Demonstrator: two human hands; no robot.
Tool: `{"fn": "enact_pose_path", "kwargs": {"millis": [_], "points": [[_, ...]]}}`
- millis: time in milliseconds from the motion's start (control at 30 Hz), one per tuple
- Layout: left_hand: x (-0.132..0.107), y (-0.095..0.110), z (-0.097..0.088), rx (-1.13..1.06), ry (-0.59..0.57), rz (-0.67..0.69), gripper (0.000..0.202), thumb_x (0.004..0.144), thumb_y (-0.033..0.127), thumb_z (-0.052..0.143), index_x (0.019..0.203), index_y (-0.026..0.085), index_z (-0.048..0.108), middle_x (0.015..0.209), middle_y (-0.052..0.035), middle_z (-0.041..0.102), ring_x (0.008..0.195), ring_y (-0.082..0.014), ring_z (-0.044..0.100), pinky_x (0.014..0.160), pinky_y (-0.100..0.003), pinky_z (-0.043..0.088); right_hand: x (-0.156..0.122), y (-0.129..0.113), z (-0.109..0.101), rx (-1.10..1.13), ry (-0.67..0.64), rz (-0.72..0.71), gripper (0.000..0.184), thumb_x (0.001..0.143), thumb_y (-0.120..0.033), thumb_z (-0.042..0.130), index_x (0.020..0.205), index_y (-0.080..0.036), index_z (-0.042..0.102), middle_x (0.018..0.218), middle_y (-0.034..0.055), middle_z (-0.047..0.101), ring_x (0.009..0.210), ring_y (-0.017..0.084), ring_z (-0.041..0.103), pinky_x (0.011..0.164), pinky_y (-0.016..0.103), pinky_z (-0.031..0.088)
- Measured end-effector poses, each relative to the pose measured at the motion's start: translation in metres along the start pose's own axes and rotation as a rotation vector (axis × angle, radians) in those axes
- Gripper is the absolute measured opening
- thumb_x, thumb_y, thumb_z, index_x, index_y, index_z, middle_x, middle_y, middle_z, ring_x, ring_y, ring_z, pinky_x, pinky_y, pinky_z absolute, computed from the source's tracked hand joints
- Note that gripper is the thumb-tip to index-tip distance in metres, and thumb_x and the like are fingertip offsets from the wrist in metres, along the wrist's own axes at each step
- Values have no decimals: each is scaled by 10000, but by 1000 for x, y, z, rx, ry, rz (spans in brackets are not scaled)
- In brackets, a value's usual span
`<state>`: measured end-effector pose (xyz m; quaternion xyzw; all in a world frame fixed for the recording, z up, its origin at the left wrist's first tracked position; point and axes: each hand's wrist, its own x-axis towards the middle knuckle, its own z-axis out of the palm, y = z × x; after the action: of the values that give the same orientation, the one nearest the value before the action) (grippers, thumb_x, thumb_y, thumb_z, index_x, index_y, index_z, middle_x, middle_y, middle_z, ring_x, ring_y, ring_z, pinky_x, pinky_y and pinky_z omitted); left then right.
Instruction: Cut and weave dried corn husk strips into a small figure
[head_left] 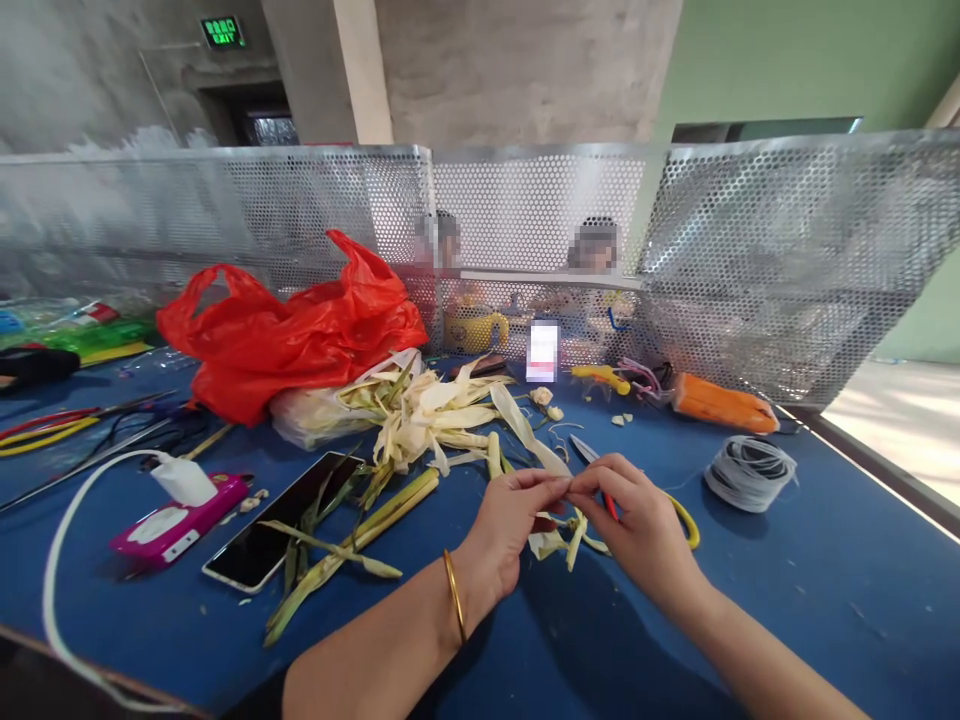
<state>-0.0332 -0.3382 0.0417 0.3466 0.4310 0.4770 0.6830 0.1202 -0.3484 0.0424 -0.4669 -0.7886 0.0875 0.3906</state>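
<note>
Both hands meet fingertip to fingertip above the blue table. My left hand (517,510), with a gold bangle at the wrist, is closed in a pinch on a pale strip of corn husk (529,432). The strip stretches away from the fingertips toward the husk pile. My right hand (634,515) pinches at the same end of it; the exact grip is hidden by the fingers. Under the right hand lie pliers (583,450) with red and yellow handles, partly covered. Small husk scraps (574,542) rest below the hands. A heap of dried corn husks (427,415) spreads just beyond.
A red plastic bag (300,335) stands behind the husks. Leftward are a phone (255,540), a magenta power strip (176,525) with a white charger, and husk stalks (352,550). A wire coil (750,472) and an orange packet (724,402) lie right. Perforated metal panels (525,215) close the back.
</note>
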Motion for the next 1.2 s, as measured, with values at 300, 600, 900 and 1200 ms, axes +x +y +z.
{"fn": "enact_pose_path", "kwargs": {"millis": [300, 600, 900, 1200], "points": [[3, 0, 0, 100, -24, 80, 201, 602, 310, 773, 683, 138, 708, 656, -30, 639, 622, -112, 554, 569, -221, 373, 5, -2, 5, 460, 31, 341, 218, 756, -344, 662, 850, -203, 523, 682, -16, 596, 629, 141, 571, 593, 271, 471], [1, 1, 0, 83, -75, 74, 194, 617, 259, 781, 726, 126, 692, 706, -43, 668, 660, -122, 596, 604, -222, 403, 6, -6, 3, 658, 39, 470, 254, 694, -353, 687, 823, -198, 533, 636, -30, 607, 616, 138, 610, 581, 250, 470], [4, 2, -1, 3, -65, 24, 223, 592, 235, 805, 728, 110, 681, 688, -50, 661, 604, -113, 595, 563, -213, 411, 4, -3, 3, 640, 27, 407, 214, 785, -352, 636, 892, -201, 530, 699, -13, 610, 636, 147, 620, 624, 278, 500], [6, 3, -5, -173, -104, -143, 229, 580, 185, 810, 742, 127, 660, 656, 4, 600, 582, -90, 558, 562, -211, 450, -1, 0, 0, -77, 69, -182, 192, 919, -200, 479, 951, -236, 665, 948, 66, 610, 868, 180, 591, 738, 301, 493]]}}
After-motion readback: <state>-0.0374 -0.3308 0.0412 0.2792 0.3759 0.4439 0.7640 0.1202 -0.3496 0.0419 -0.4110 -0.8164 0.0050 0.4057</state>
